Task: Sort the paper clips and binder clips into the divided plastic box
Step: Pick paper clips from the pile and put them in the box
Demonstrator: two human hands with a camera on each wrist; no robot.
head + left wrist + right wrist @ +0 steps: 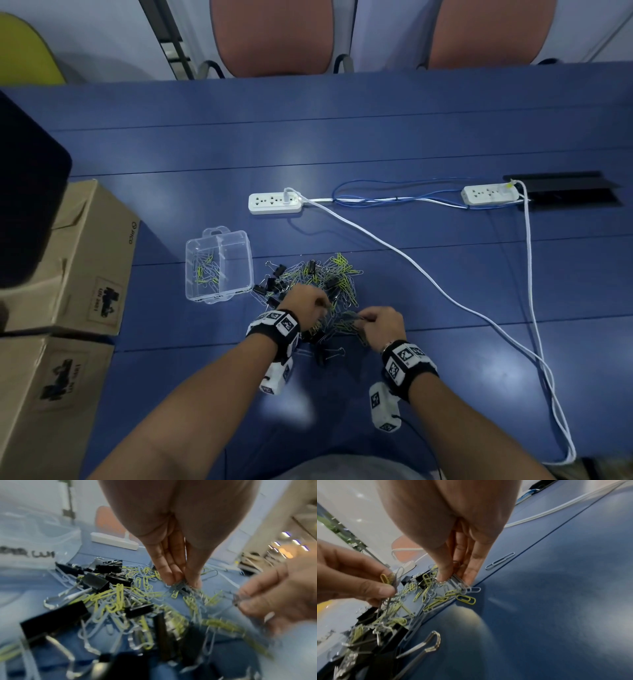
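A mixed pile of yellow and silver paper clips [337, 274] and black binder clips [270, 284] lies on the blue table. My left hand [323, 305] hangs over its near side and pinches a small tangle of paper clips [180, 588] at its fingertips [193, 582]. Just to the right, my right hand [363, 317] pinches a bunch of silver paper clips [458, 582] against the table. The clear divided box [191, 270] stands left of the pile. Its left compartment holds several paper clips [205, 274]. The right compartment looks bare.
Two stacked cardboard boxes [85, 260] stand at the left edge. Behind the pile lie two white power strips [274, 204], with a white cable [411, 267] looping round the right side. A stray silver clip [500, 561] lies to the right. Chairs stand beyond the far edge.
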